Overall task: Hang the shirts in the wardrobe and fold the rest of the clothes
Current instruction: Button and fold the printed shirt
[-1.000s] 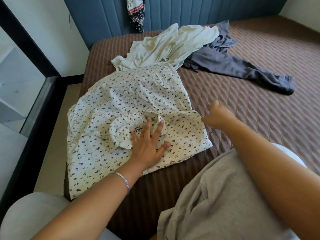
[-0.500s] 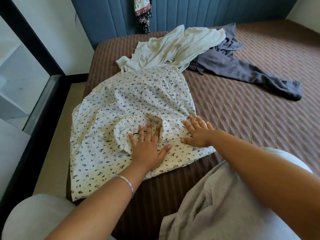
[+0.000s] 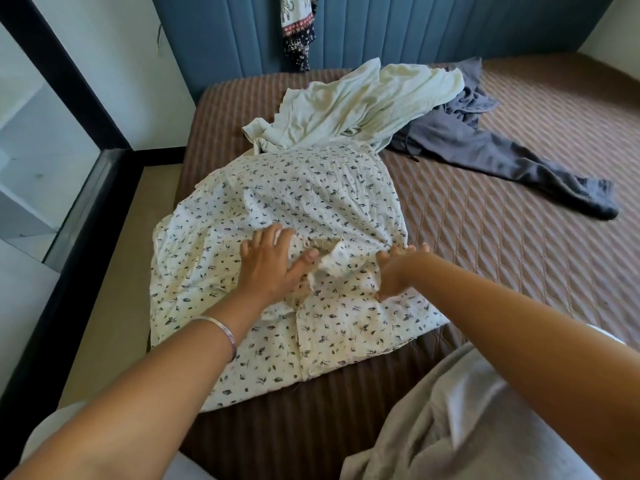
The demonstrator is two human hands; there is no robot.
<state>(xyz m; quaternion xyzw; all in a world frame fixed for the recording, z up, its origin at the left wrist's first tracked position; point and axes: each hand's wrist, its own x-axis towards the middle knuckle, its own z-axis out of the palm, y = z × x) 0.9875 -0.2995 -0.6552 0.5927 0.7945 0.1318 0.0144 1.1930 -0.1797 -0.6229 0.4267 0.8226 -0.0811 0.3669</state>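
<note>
A white shirt with small dark leaf prints [image 3: 298, 202] lies spread on the near left corner of the brown quilted bed [image 3: 519, 244]. My left hand [image 3: 273, 261] presses flat on it beside the collar, fingers spread. My right hand [image 3: 394, 268] rests on the shirt's right side near its edge, fingers extended onto the cloth. A pale green garment [image 3: 360, 102] lies crumpled behind the shirt. Dark grey trousers [image 3: 491, 157] stretch to the right of it.
A patterned black-and-white cloth [image 3: 298, 26] hangs against the blue padded headboard [image 3: 415, 29]. A glass panel in a black frame [image 3: 69, 188] stands left of the bed. A beige-grey garment [image 3: 450, 417] covers my lap at the lower right.
My right hand came down from the air onto the shirt's right side. My left hand slid further up along the collar. The view shifted closer.
</note>
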